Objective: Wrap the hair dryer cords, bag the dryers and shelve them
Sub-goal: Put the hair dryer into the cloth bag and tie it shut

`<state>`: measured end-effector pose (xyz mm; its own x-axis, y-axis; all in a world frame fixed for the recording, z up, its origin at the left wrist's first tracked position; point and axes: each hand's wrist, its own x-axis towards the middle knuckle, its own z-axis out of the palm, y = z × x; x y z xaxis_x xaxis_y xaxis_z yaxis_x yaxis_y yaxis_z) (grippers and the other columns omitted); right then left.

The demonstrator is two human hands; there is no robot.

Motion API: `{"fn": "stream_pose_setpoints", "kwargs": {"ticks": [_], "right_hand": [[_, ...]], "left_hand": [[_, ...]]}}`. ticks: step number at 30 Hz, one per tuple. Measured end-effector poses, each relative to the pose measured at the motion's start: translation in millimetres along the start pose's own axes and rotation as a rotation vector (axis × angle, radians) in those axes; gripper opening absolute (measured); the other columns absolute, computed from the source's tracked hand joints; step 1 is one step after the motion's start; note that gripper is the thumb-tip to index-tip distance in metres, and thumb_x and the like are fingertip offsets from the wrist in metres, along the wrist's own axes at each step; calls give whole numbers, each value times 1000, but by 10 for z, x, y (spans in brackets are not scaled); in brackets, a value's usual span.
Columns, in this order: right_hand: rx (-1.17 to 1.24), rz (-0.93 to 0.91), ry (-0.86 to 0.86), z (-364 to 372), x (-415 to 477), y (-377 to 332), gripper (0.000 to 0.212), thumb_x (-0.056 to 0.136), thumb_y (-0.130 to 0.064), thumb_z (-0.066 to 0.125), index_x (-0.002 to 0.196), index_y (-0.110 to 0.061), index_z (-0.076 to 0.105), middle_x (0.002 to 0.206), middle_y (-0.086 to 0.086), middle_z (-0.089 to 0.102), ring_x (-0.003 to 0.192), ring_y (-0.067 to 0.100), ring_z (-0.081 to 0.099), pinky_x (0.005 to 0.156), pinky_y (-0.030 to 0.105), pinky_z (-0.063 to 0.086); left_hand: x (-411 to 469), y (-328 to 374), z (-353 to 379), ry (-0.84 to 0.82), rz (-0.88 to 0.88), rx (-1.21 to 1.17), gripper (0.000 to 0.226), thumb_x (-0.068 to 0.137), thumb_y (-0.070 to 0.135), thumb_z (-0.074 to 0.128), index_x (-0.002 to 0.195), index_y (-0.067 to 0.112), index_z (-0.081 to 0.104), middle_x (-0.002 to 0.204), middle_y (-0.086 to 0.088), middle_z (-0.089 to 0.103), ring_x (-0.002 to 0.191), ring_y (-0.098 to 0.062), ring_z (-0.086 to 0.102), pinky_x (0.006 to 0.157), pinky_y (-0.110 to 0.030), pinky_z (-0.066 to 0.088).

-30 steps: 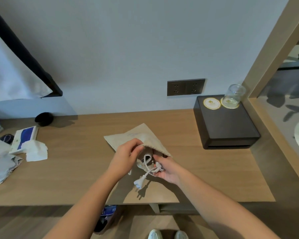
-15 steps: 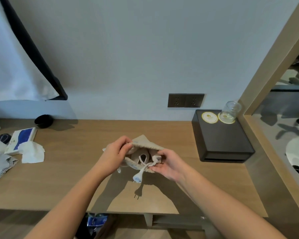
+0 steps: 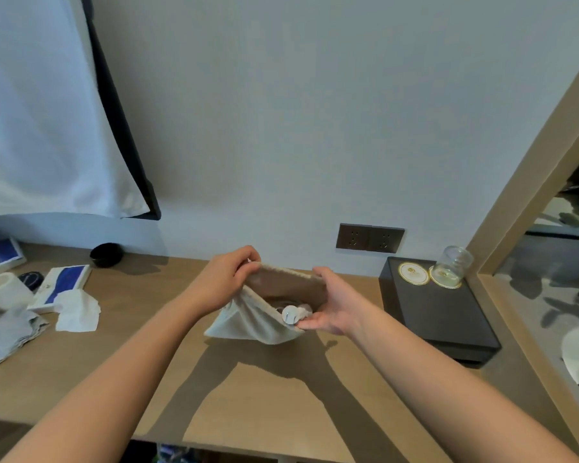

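hotel room: wooden desk [image 3: 81, 379], coasters [image 3: 413, 273], upturned glass [image 3: 455, 264].

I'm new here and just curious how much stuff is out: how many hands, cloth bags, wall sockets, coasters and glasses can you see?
Hands: 2 (left hand, right hand)
Cloth bag: 1
Wall sockets: 2
Coasters: 2
Glass: 1
Total: 8

The bag [image 3: 248, 324] is seen to be of pale, coarse-woven matt cloth, and the plug [image 3: 290, 315] at its mouth of smooth white plastic. The desk [image 3: 281, 402] is finished in matt light wood grain. The box [image 3: 438, 319] is shown matt black, and the jar [image 3: 455, 265] on it of clear, glossy glass.
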<state>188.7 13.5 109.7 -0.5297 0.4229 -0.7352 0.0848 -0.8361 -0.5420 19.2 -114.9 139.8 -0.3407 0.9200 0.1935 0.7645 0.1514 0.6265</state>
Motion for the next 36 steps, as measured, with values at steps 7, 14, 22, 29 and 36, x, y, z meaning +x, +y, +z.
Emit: {"fn": "stream_pose_setpoints", "kwargs": {"ticks": [7, 14, 22, 29, 36], "right_hand": [[-157, -24, 5, 158, -104, -264, 75, 74, -39, 71, 140, -27, 38, 153, 14, 24, 131, 47, 38, 81, 76, 45], [-221, -79, -14, 236, -326, -594, 24, 95, -33, 60, 111, -17, 54, 123, 14, 49, 125, 38, 46, 96, 66, 44], [-139, -238, 71, 82, -182, -395, 46, 97, -32, 58, 138, -25, 36, 159, 10, 20, 134, 49, 37, 99, 66, 41], [4, -291, 28, -129, 32, -60, 61, 99, -18, 52, 149, -31, 17, 157, 12, 29, 120, 40, 56, 108, 74, 17], [-141, -249, -10, -141, 100, 213, 82, 100, -22, 51, 151, -43, -10, 157, 12, 29, 125, 44, 49, 108, 72, 15]], "left_hand": [[136, -62, -114, 40, -14, 82, 12, 98, 21, 50, 89, 18, 57, 71, 9, 57, 66, -3, 52, 57, -14, 36], [428, -9, -149, 150, -3, 135, 13, 99, 22, 47, 89, 18, 55, 75, 2, 60, 70, -15, 54, 59, -26, 39], [647, 105, 254, 279, -146, 239, 17, 101, 25, 39, 90, 16, 49, 76, -3, 57, 70, -26, 53, 58, -35, 39], [424, 98, 546, 212, -129, 10, 16, 101, 21, 42, 87, 17, 50, 70, 5, 52, 65, -15, 50, 55, -27, 37], [75, -9, 557, 36, -93, -40, 17, 98, 19, 49, 81, 18, 51, 68, 8, 54, 65, -10, 50, 58, -20, 36]]}}
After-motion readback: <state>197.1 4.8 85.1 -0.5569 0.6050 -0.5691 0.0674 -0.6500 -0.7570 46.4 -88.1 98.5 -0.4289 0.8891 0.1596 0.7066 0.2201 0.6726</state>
